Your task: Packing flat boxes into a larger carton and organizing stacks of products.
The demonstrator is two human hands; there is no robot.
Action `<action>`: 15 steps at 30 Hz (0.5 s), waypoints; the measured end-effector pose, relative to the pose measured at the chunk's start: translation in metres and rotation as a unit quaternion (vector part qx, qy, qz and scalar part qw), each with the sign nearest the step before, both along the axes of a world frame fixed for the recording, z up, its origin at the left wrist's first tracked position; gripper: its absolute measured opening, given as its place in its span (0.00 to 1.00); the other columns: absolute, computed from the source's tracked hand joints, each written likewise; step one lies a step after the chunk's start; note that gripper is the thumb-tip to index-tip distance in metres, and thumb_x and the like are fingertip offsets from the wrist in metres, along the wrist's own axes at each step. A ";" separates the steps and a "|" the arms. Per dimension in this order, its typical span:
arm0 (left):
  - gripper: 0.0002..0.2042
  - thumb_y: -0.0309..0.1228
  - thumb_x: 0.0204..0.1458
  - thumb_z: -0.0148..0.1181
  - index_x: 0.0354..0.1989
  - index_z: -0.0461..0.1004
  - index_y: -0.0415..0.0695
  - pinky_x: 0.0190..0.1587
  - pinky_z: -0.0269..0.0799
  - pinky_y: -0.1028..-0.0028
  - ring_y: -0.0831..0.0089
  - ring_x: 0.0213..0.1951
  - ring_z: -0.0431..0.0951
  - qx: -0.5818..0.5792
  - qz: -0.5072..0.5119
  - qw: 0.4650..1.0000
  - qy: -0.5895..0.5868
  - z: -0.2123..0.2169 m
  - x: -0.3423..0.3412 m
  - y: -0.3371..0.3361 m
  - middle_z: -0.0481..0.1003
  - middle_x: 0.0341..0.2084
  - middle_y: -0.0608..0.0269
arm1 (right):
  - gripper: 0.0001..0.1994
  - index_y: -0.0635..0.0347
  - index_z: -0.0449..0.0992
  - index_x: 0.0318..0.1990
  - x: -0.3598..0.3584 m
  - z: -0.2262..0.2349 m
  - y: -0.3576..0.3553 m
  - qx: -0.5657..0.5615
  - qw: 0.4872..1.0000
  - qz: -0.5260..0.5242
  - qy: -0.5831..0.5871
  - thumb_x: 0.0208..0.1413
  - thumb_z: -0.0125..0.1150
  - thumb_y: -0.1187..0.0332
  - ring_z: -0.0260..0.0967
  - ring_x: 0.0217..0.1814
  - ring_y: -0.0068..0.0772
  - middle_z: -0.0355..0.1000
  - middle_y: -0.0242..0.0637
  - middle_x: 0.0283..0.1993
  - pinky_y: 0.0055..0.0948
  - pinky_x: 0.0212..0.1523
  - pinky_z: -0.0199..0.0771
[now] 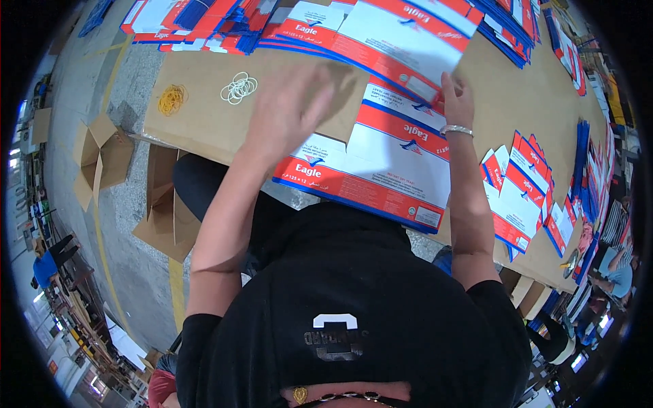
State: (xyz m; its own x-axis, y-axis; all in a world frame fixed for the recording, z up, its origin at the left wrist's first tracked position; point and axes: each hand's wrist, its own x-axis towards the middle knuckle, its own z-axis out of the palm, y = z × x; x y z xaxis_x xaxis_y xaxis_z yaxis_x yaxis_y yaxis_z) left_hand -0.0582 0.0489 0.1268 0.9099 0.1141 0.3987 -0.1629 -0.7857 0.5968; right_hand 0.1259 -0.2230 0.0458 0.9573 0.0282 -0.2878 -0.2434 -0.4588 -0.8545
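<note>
My right hand (457, 103) pinches the near right corner of a flat red, white and blue printed carton (401, 44). That carton is lifted at a slant over the far side of the table. In front of my body lies a stack of similar flat cartons (394, 160), overhanging the near table edge. My left hand (289, 115) is raised above the table left of this stack, motion-blurred, its fingers looking stretched out with nothing seen in them. Left of it sit a loose pile of white rubber bands (239, 88) and one of yellow rubber bands (173, 100).
More flat carton stacks (204, 27) line the far edge of the brown table (197, 129). Smaller carton pieces (524, 190) are heaped at the right. Open cardboard boxes (102, 160) stand on the floor to the left. Other people (615, 268) are at the far right.
</note>
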 end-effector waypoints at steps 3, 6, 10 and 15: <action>0.27 0.39 0.43 0.69 0.52 0.70 0.44 0.55 0.62 0.57 0.53 0.56 0.64 0.058 -0.063 0.981 0.172 -0.027 -0.041 -0.010 0.69 0.51 0.56 | 0.26 0.70 0.70 0.51 -0.020 -0.011 -0.008 -0.083 0.949 -0.058 -0.300 0.53 0.65 0.57 0.68 0.45 0.36 0.69 0.47 0.47 0.32 0.44 0.71; 0.36 0.44 0.39 0.71 0.58 0.66 0.46 0.60 0.57 0.53 0.54 0.61 0.60 0.121 -0.096 0.954 0.257 -0.040 -0.059 -0.023 0.62 0.59 0.56 | 0.22 0.63 0.71 0.52 -0.066 0.008 -0.022 -0.119 0.936 0.021 -0.329 0.53 0.63 0.60 0.63 0.55 0.40 0.65 0.46 0.52 0.34 0.52 0.67; 0.39 0.44 0.34 0.74 0.60 0.65 0.50 0.61 0.54 0.52 0.55 0.63 0.59 0.162 -0.107 0.933 0.303 -0.034 -0.049 -0.030 0.59 0.61 0.57 | 0.19 0.57 0.72 0.51 -0.115 0.009 -0.034 -0.193 0.895 0.190 -0.355 0.52 0.63 0.63 0.61 0.57 0.47 0.65 0.47 0.53 0.41 0.57 0.62; 0.37 0.40 0.33 0.75 0.57 0.67 0.50 0.59 0.58 0.53 0.57 0.61 0.61 0.178 -0.107 0.925 0.318 -0.032 -0.042 -0.034 0.61 0.59 0.57 | 0.23 0.57 0.70 0.55 -0.122 -0.002 -0.072 -0.343 0.871 0.184 -0.298 0.51 0.64 0.61 0.60 0.59 0.52 0.64 0.51 0.54 0.45 0.57 0.61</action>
